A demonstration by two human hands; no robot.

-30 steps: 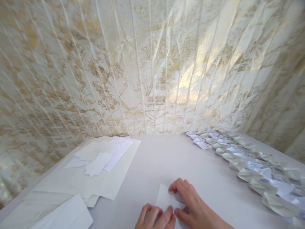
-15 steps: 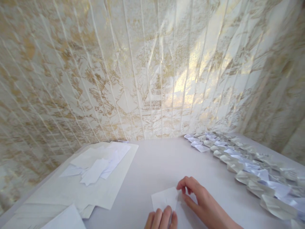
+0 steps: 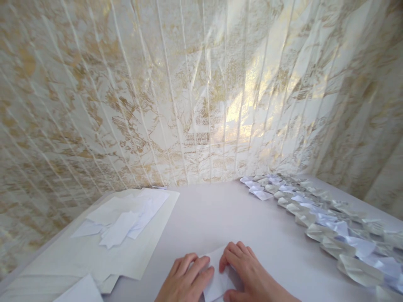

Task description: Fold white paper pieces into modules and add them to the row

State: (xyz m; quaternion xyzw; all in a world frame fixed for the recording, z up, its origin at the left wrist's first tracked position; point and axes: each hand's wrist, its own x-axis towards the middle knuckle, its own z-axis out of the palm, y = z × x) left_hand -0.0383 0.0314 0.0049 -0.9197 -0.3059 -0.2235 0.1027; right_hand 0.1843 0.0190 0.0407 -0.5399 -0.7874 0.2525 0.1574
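Observation:
A small white sheet of paper (image 3: 216, 282) with a fold in it lies on the table at the bottom middle, partly hidden by both hands. My left hand (image 3: 188, 277) presses bent fingers onto its left side, holding it against the table. Over its right side, my right hand (image 3: 247, 272) has curled fingers at the upper edge and the thumb lower down, gripping the paper between them. The lower end of the sheet runs out of view.
On the left lie large off-white sheets (image 3: 135, 260) with smaller white paper pieces (image 3: 118, 230) on top. A white stack (image 3: 80, 291) sits nearer. Rows of folded paper pieces (image 3: 330, 241) line the right side. A patterned curtain (image 3: 201, 105) hangs behind the table.
My left hand has moved up and left along the paper. My right hand has come in from the corner onto the sheet's right side. The view has shifted slightly.

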